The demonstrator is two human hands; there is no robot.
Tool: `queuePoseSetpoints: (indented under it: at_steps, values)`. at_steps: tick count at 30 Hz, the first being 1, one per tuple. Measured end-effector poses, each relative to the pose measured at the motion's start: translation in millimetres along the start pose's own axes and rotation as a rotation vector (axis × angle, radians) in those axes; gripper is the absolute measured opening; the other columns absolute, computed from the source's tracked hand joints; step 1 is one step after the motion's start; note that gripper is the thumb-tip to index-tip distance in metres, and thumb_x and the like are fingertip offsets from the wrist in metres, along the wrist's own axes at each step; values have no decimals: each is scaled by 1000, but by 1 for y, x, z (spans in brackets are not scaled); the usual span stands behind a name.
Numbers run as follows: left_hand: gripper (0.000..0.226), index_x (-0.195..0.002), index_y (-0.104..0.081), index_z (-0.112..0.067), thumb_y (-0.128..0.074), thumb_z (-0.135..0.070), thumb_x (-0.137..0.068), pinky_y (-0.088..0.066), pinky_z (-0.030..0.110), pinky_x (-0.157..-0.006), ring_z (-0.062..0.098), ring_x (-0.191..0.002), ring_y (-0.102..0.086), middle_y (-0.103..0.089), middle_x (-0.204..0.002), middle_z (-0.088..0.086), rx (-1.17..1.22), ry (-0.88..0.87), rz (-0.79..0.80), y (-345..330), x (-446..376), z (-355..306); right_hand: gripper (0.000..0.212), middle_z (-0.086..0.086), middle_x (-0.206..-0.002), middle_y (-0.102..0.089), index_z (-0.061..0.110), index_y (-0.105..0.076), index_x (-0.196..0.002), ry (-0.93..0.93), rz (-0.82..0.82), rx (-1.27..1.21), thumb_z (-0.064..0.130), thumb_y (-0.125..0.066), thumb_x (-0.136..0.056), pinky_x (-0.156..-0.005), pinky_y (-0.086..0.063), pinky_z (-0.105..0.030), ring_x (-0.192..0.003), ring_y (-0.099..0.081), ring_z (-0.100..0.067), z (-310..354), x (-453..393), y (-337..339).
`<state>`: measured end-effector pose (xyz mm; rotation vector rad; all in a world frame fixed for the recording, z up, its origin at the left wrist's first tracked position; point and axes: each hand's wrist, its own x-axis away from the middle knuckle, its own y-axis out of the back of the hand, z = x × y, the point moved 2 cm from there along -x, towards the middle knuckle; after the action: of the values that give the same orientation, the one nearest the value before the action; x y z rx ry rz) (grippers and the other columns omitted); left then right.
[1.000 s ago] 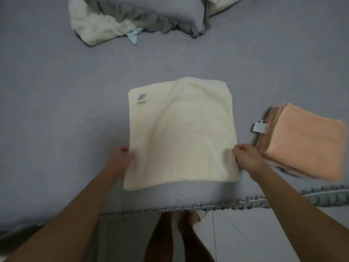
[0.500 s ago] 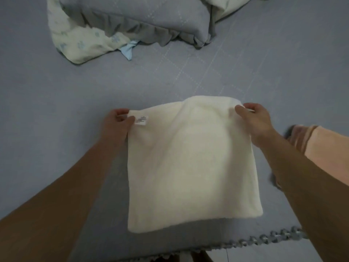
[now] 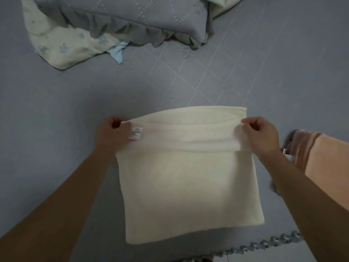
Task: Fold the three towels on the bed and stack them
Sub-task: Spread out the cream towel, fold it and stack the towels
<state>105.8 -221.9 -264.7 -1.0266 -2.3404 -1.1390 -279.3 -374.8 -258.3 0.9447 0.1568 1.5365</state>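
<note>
Near the front edge of the bed (image 3: 56, 148), one cream towel (image 3: 188, 186) is spread flat, its far edge lifted and turned back toward the person. Its far left corner, beside the white label (image 3: 135, 133), is pinched in the curled fingers of the left hand (image 3: 111, 133); the far right corner is pinched likewise by the right hand (image 3: 260, 137). Both corners are probably held so that the fold can be drawn over evenly. At the bed's right edge, one folded peach towel (image 3: 324, 163) lies partly hidden by the right forearm. Two towels can be counted with certainty; a crumpled pale patterned cloth (image 3: 62, 42) at the far left, under a grey pillow (image 3: 132, 16), may be the third.
</note>
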Motion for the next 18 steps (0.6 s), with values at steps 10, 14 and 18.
queuePoseSetpoints:
  at_steps: [10, 14, 18]
  values:
    - [5, -86, -69, -24, -72, -26, -82, -42, 18, -55, 8, -59, -53, -61, -66, -8, -233, -311, -18, 8, -8, -18, 28, 22, -76, -65, 40, -68, -85, 196, -169, -130, 17, -55, -76, -67, -52, -25, -67, -58, -1, 54, -31, 1]
    - [7, -85, -70, -19, -69, -26, -83, -39, 24, -57, 11, -61, -54, -62, -68, -2, -298, -186, -47, 0, -14, -15, 17, 3, -85, -66, 25, -68, -91, 38, -70, 102, 13, -62, -80, -74, -55, -47, -79, -64, -22, 37, -42, -13]
    - [9, -75, -60, -24, -66, -26, -82, -38, 16, -45, 1, -57, -51, -58, -63, -12, -300, -183, -25, -6, -14, -12, 17, 7, -82, -65, 23, -65, -93, 21, -78, 104, 15, -59, -79, -65, -51, -23, -71, -60, -10, 34, -40, -17]
